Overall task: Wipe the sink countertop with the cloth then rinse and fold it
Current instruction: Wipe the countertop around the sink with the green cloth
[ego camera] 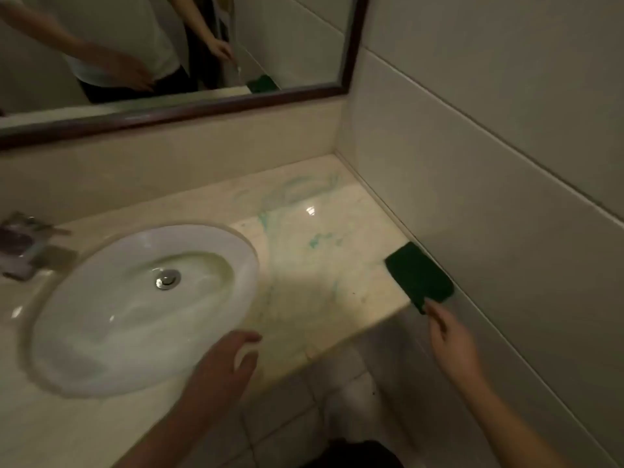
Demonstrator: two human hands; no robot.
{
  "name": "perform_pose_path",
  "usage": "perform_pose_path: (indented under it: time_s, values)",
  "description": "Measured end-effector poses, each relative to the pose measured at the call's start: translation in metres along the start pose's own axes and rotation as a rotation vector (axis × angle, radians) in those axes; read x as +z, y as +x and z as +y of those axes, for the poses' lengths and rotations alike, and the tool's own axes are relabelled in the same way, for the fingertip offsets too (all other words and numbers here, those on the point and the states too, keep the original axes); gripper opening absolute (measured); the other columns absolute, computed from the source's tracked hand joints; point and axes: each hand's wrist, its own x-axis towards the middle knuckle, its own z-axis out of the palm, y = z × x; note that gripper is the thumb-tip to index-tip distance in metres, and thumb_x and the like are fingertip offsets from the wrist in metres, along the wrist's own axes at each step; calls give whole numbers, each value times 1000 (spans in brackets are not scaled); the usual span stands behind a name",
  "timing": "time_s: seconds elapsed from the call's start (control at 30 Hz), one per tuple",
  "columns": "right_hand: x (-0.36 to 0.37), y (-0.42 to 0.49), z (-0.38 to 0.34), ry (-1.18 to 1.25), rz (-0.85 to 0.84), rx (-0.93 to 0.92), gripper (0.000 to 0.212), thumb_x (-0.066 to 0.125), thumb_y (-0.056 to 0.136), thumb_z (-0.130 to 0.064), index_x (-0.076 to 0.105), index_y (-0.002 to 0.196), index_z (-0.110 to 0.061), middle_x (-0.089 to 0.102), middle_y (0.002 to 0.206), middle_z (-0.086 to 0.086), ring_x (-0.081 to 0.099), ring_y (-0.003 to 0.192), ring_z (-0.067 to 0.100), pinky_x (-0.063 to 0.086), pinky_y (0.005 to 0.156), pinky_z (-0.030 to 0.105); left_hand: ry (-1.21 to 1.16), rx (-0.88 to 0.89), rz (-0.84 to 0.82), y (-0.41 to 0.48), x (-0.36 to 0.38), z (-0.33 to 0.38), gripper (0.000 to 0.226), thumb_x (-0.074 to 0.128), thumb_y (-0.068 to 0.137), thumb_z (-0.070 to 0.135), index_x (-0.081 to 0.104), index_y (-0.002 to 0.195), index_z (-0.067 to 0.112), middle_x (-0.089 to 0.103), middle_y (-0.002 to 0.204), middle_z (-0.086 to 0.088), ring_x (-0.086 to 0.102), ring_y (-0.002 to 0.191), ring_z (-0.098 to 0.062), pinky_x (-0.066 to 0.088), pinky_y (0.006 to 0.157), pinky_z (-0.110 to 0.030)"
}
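one cloth (418,276), lengthwise along wall (506,197)

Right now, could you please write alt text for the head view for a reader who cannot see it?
A right hand touches the near corner of a dark green cloth on a marble countertop streaked green. The left hand hovers open by the sink, below a mirror.

Dim, soft focus, wide-angle edge distortion.

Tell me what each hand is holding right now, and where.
The right hand pinches the dark green cloth at its near corner. The left hand holds nothing.
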Motion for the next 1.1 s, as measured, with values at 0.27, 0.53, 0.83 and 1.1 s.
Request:
perform_pose_path:
  time_s: [0.27,0.53,0.83,1.1]
  values:
    - [33,150,32,-503,-400,-384,52,28,103,-28,24,147,-1,23,154,8,27,144,26,9,115,27,357,-89,81,165,61,34,74,33,87,53,45,142,4,40,150,-19,34,140,-33,30,112,-41]
    - [71,195,7,-562,-335,-360,71,-2,89,-52,-7,150,-15,-8,158,4,-2,149,18,2,121,36,528,-373,212,242,71,11,69,33,88,42,38,137,-6,35,147,-28,27,137,-46,32,107,-57]
    - [146,319,-84,-574,-299,-323,63,25,101,-37,9,154,-9,9,163,9,10,150,23,15,118,40,536,-421,289,266,85,-3,76,22,94,42,12,151,-7,8,160,-27,1,150,-37,9,122,-47]
    - [228,415,-162,-607,-271,-463,66,24,93,-34,26,151,-4,26,158,17,24,146,31,26,112,44,574,-417,333,266,88,-9,74,30,93,38,10,151,-3,4,161,-23,-4,151,-31,11,122,-42]
